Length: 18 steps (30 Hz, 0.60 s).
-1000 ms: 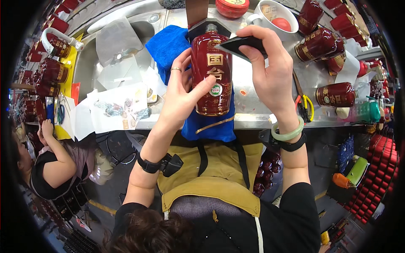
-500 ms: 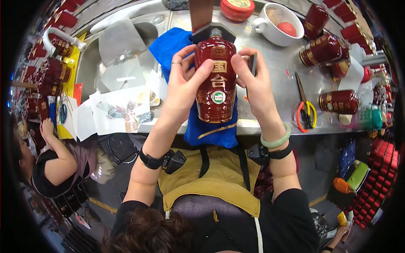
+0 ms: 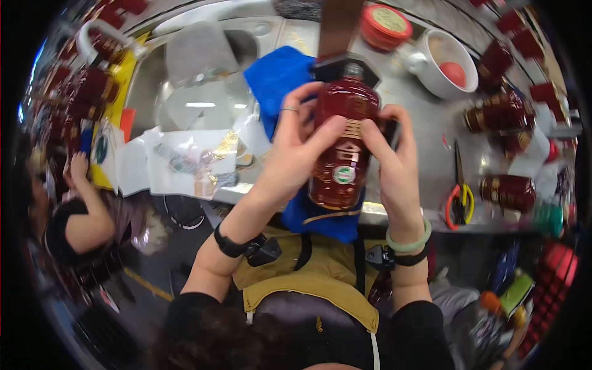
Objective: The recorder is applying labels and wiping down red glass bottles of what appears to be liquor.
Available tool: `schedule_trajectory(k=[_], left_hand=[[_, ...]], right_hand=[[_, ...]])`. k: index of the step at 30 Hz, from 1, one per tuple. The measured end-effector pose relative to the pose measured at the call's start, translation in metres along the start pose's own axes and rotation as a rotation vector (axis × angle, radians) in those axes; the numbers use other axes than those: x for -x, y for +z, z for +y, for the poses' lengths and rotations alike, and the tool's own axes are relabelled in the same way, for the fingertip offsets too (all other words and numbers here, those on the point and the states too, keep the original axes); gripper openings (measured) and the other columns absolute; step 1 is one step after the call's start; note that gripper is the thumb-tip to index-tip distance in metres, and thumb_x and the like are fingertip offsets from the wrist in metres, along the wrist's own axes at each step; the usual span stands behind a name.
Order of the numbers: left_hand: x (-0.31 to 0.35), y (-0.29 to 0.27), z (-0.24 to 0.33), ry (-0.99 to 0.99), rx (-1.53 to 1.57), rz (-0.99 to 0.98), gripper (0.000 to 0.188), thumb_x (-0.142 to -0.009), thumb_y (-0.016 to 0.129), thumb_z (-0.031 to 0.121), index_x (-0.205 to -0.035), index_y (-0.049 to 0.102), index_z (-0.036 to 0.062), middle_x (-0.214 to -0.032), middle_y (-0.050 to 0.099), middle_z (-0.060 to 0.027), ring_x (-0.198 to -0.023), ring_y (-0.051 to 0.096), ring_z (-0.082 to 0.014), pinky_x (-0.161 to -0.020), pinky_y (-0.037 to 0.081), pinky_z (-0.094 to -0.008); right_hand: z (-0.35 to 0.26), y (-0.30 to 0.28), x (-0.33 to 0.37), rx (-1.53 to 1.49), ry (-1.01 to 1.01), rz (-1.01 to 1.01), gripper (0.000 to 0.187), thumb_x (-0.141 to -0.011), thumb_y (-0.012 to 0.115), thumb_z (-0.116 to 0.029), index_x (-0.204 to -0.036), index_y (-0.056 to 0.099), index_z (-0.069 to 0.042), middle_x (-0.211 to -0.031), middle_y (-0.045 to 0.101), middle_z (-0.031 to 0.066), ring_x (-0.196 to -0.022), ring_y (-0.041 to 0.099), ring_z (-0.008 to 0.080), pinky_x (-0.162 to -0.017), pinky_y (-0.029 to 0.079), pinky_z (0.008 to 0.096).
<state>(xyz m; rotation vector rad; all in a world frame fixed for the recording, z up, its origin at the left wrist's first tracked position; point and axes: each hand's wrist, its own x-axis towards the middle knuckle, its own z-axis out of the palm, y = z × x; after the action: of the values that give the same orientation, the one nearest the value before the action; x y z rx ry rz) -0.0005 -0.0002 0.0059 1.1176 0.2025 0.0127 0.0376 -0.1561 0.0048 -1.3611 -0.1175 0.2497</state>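
A dark red glass bottle (image 3: 345, 148) with gold lettering and a small round green-and-white sticker lies face up, its clear-topped neck pointing away from me. My left hand (image 3: 302, 139) wraps its left side, thumb pressed on the front over the gold lettering. On the opposite side my right hand (image 3: 393, 154) holds it, thumb also on the front, near the left thumb. Both hands' other fingers are partly hidden beside the bottle. Beneath it is a blue cloth (image 3: 324, 227), and a dark angular holder (image 3: 333, 65) surrounds the neck end. Motion blurs the picture somewhat.
Scissors (image 3: 459, 200) with red and yellow handles lie right, near several red bottles (image 3: 509, 192). A white mug (image 3: 431, 77) and red round tin (image 3: 385, 28) stand behind. Left are a sink (image 3: 243, 46) and sticker sheets (image 3: 191, 160). A co-worker's arm (image 3: 92, 222) is far left.
The view has shifted, so most things sit further right and lower. My right thumb has moved inward over the bottle's front, closer to my left thumb. Both hands stay on the bottle.
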Motion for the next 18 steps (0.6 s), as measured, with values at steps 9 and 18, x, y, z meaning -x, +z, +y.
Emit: schedule_trajectory(k=[9, 18], left_hand=[[-0.004, 0.007, -0.004, -0.023, 0.037, -0.030, 0.063, -0.099, 0.067, 0.016, -0.148, 0.029, 0.0029, -0.140, 0.051, -0.0160, -0.129, 0.052, -0.0219, -0.108, 0.044, -0.0371], [-0.002, 0.004, -0.003, -0.024, 0.026, -0.042, 0.061, -0.099, 0.065, 0.012, -0.148, 0.029, 0.0037, -0.141, 0.050, -0.0151, -0.131, 0.051, -0.0221, -0.110, 0.042, -0.0379]], right_hand=[[-0.006, -0.007, 0.008, 0.069, 0.000, 0.052, 0.031, -0.093, 0.075, -0.017, -0.110, 0.052, -0.005, -0.099, 0.053, 0.0009, -0.092, 0.048, 0.0084, -0.083, 0.043, 0.0232], [-0.003, -0.001, 0.009, 0.059, 0.022, 0.046, 0.031, -0.094, 0.073, -0.016, -0.107, 0.048, -0.005, -0.099, 0.055, 0.0034, -0.091, 0.050, 0.0094, -0.083, 0.045, 0.0246]])
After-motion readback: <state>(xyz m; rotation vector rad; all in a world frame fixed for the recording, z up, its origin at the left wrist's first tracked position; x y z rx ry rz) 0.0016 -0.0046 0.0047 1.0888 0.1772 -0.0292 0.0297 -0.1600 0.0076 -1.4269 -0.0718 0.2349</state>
